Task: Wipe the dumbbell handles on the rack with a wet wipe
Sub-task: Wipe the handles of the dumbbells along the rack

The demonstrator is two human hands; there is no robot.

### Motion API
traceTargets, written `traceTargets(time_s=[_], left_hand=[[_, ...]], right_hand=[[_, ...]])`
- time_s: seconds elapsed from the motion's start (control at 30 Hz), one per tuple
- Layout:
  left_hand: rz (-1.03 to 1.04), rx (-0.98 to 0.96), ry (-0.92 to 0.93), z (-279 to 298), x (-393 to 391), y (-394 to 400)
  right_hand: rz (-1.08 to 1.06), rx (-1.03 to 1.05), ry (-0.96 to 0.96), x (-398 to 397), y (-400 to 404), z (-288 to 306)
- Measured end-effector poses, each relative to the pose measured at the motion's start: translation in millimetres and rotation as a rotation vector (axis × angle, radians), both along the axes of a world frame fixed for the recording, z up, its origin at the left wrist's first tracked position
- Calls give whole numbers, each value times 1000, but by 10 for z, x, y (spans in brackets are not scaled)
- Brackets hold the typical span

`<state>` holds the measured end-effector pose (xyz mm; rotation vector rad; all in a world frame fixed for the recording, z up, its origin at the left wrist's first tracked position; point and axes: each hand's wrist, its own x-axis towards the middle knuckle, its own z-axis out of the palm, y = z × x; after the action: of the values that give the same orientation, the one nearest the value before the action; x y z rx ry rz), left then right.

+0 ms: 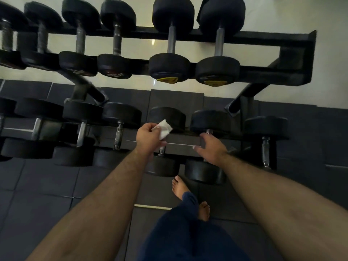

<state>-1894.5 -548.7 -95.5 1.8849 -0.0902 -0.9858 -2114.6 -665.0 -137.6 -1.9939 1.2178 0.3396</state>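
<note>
Here, over the lower rail of the dumbbell rack (180, 141):

Left hand: my left hand (148, 135) pinches a wet wipe (164, 129) between thumb and curled fingers, holding it just above the rail.

Wet wipe: white, thin and crumpled, folded to a rough wedge that sticks out past my knuckles toward the far head of the dumbbell below; I cannot tell whether it touches anything.

Right hand: my right hand (210, 146) is spread and relaxed, fingers straight, reaching over the rail beside the next handle (209, 131); whether the fingertips rest on metal I cannot tell.

Handle under the left hand: a short stub of bright metal (161, 150) shows just below my wrist, the rest hidden.

Lower-tier dumbbells: round, matte black heads, rubbery in look, set in pairs either side of the rail; handles to the left (118, 135) and right (265, 147) are ribbed silvery steel.

Upper tier: beyond the rail, more black-headed dumbbells on smooth grey bars (171, 39), two with yellow end labels.

Floor: dark square tiles (37, 185) under the rail, pale glossy floor behind it.

Feet: bare, near the rail, below dark blue trousers (184, 232).
</note>
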Motion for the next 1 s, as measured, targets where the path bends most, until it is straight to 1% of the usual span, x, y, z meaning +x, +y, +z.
traceTargets(time_s=[0.03, 0.1, 0.27, 0.43, 0.53, 0.67, 0.77, 0.83, 0.9, 1.0], left_hand=[[9, -10, -25, -46, -21, 12], [19, -28, -47, -144, -87, 37], [-15, -26, -90, -403, -290, 87], [-30, 78, -186, -739, -228, 206], [-33, 171, -305, -949, -76, 264], [-80, 300, -440, -1091, 93, 288], [-102, 388, -407, -1258, 240, 302], [-101, 422, -402, -1323, 298, 250], [-127, 425, -433, -1324, 287, 153], [-110, 374, -418, -1311, 215, -42]], right_hand=[[61, -21, 44, -30, 21, -34], [118, -55, 124, -84, 76, -120], [118, -73, 231, -228, 293, -319], [55, -95, 247, -240, 473, -496], [38, -170, 286, -215, 507, -589], [-127, -204, 282, -120, 501, -655], [-172, -203, 314, -43, 502, -695], [-188, -241, 326, -16, 528, -727], [-221, -294, 316, -13, 551, -753], [-259, -359, 285, -9, 552, -799]])
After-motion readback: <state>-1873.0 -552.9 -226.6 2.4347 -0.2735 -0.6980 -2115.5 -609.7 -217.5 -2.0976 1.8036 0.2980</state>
